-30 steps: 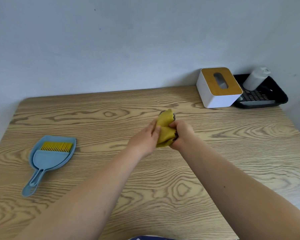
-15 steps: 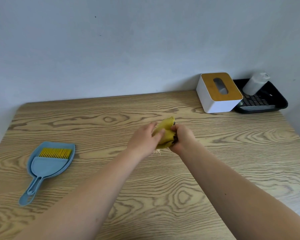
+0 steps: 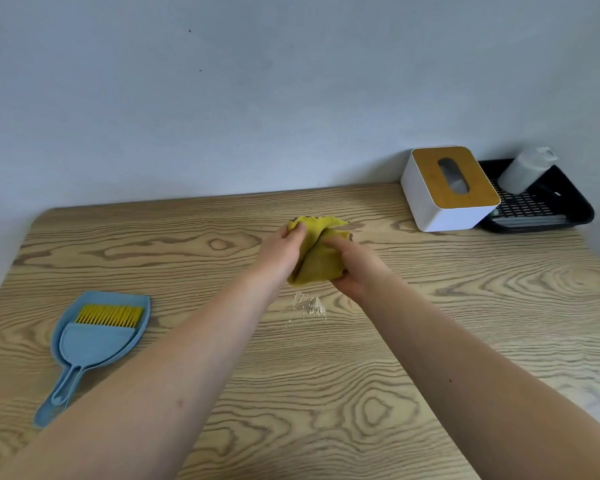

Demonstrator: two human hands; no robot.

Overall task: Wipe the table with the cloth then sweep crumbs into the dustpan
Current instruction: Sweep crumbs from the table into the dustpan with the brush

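A yellow cloth [image 3: 318, 258] is bunched between both hands above the middle of the wooden table [image 3: 465, 323]. My left hand [image 3: 280, 252] grips its left side and my right hand [image 3: 355, 268] holds it from the right and below. A small pile of pale crumbs [image 3: 308, 304] lies on the table just below the cloth. At the left lies a blue dustpan [image 3: 99, 336] with a blue brush with yellow bristles [image 3: 109, 316] resting in it, handles pointing toward me.
A white tissue box with a wooden lid [image 3: 449, 188] stands at the back right against the wall. Beside it is a black tray [image 3: 541, 206] with a white bottle [image 3: 525, 169] lying in it.
Both hands have lifted the cloth up and slightly away, uncovering the pile of crumbs beneath. The view has tilted a little, so the table sits lower in the frame.
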